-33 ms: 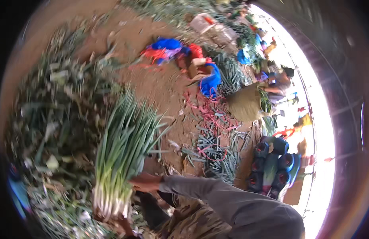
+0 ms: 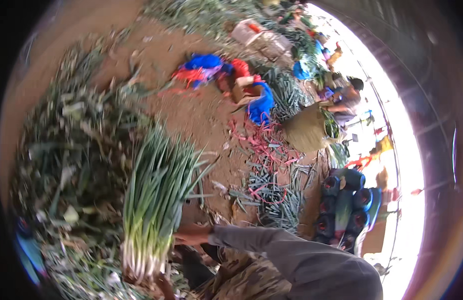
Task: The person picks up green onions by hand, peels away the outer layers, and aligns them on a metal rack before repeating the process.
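A large bunch of spring onions (image 2: 154,200) stands nearly upright in front of me, green leaves up and white stems and brownish roots down. My right hand (image 2: 193,234), at the end of a grey sleeve, grips the bunch from its right side. Its fingertips are hidden at the leaves' edge. Low in the view, my left hand (image 2: 164,286) is at the root end; only a part shows, and its fingers are hidden.
To the left lies a wide heap of leaf trimmings (image 2: 76,165). Blue and red net bags (image 2: 204,62) and pink strings (image 2: 264,140) lie on the ground. Farther right are a person (image 2: 347,100) beside a tan sack (image 2: 309,129), and several dark bundles (image 2: 341,205).
The bunch and both hands sit slightly farther right and lower in the picture. The background has shifted a little too. My right hand stays on the bunch.
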`<action>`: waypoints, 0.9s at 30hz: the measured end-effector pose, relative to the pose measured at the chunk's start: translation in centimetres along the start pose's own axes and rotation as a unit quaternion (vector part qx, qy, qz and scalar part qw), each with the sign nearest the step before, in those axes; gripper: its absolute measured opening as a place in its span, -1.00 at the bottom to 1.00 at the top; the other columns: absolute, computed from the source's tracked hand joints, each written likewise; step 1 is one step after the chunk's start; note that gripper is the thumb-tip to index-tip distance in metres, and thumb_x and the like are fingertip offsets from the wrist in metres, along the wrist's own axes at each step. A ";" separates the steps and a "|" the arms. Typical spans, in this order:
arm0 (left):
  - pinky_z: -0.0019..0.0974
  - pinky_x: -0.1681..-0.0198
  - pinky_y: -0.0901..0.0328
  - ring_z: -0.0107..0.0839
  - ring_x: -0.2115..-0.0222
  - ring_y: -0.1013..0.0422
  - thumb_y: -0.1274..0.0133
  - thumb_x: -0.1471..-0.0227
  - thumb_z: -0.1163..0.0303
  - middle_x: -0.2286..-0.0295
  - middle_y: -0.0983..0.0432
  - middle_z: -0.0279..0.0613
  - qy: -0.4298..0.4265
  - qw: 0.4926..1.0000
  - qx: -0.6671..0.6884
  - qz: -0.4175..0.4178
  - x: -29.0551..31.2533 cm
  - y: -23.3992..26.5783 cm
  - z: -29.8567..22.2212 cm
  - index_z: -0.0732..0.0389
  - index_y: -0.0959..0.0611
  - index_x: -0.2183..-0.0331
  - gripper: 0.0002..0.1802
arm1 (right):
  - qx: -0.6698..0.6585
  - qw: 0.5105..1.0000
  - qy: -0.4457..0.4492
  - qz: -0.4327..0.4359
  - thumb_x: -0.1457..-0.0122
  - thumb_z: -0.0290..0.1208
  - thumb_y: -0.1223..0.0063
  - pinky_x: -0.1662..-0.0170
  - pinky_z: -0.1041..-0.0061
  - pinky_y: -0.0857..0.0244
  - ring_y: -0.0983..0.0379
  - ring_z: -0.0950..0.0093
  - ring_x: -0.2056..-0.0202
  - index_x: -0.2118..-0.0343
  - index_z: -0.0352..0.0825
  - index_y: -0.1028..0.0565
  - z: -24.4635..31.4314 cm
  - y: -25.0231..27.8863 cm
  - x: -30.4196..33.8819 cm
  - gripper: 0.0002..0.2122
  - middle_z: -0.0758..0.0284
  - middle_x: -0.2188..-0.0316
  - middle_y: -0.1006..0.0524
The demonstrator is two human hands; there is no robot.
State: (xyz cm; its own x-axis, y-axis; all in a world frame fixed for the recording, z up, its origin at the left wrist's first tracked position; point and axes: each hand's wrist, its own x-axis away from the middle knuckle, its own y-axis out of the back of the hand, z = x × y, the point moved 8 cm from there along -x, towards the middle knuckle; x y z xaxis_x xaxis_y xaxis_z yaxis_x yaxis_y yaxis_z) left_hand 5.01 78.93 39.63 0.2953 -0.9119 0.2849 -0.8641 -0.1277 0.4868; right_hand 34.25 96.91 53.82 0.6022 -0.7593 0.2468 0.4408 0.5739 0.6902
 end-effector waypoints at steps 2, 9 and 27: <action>-0.09 0.07 -0.35 -0.12 0.25 -0.48 -0.04 -0.24 0.24 0.29 -0.56 0.00 0.051 0.991 -0.041 0.116 2.5 5.4 0.9 0.32 -0.60 0.16 -0.68 | -0.055 0.998 -0.034 0.014 -0.38 -0.06 0.00 0.22 -0.04 -0.37 -0.56 0.04 0.21 -0.20 -0.28 -0.37 3.7 0.4 4.1 -0.53 0.07 0.16 -0.58; -0.13 0.09 -0.41 -0.22 0.27 -0.52 -0.15 -0.16 0.11 0.31 -0.57 -0.08 0.142 0.945 -0.020 0.293 -1.5 1.1 -10.0 0.29 -0.63 0.15 -0.58 | -0.139 0.919 -0.354 -0.105 -0.39 -0.03 0.12 0.16 0.09 -0.46 -0.59 0.05 0.23 -0.04 -0.16 -0.52 -3.5 1.4 23.7 -0.63 0.11 0.26 -0.62; -0.11 -0.31 -0.16 -0.18 -0.19 -0.29 0.12 -0.33 -0.24 -0.16 -0.35 0.00 0.258 0.782 0.447 0.351 1.0 -12.8 -32.9 0.27 -0.35 -0.27 -0.18 | -0.194 0.845 -0.234 -0.440 -0.50 0.03 0.37 -0.43 0.06 0.10 -0.15 0.06 -0.35 -0.37 -0.08 -0.28 13.1 12.4 9.9 -0.50 0.17 -0.32 -0.34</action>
State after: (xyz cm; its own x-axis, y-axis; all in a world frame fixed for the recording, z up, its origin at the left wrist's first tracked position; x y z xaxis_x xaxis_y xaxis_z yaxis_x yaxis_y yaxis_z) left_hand 29.79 92.48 60.83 -0.4526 -0.6313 0.6298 -0.7587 -0.0986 -0.6440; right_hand 36.92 92.52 73.74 -0.3616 -0.9304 0.0596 0.8206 -0.2873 0.4940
